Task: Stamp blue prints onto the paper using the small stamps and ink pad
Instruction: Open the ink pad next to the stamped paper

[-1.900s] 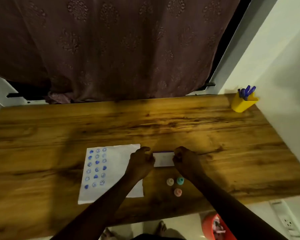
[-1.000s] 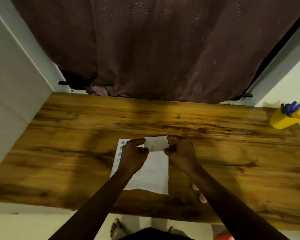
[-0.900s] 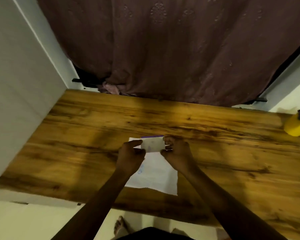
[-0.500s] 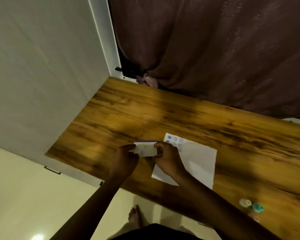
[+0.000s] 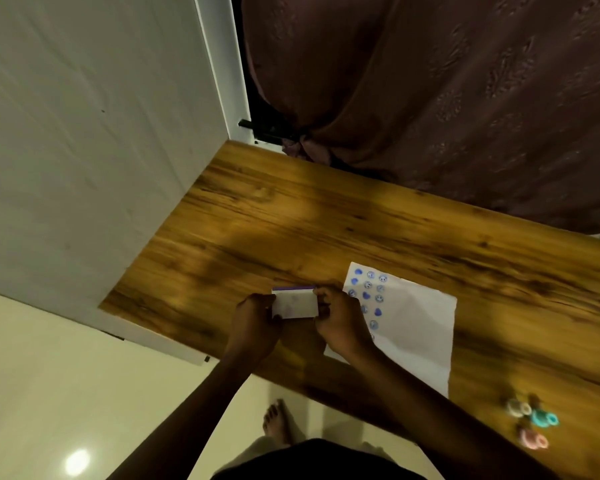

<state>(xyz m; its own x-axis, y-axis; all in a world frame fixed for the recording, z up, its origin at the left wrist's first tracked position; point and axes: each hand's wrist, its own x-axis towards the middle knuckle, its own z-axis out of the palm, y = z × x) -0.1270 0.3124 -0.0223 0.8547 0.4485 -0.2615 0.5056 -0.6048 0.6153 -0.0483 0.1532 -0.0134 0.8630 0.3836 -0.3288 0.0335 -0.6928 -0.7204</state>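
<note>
I hold the small white ink pad box (image 5: 294,303), which has a purple top edge, between both hands above the wooden table (image 5: 291,223). My left hand (image 5: 255,327) grips its left end and my right hand (image 5: 340,322) grips its right end. The white paper (image 5: 416,327) lies on the table to the right of my hands, with several blue prints in columns along its left side; my right hand covers its near left corner. Three small stamps, cream (image 5: 517,408), teal (image 5: 542,418) and pink (image 5: 530,439), stand at the table's near right.
A white wall panel (image 5: 94,133) bounds the table's left end. A dark maroon curtain (image 5: 430,91) hangs behind the far edge. Cream floor tiles (image 5: 66,393) and a bare foot (image 5: 279,422) show below the table's near edge.
Both hands have carried the ink pad box from right of the paper, across it, to the paper's left side. The view has swung left, so the yellow pen holder is out of sight.
</note>
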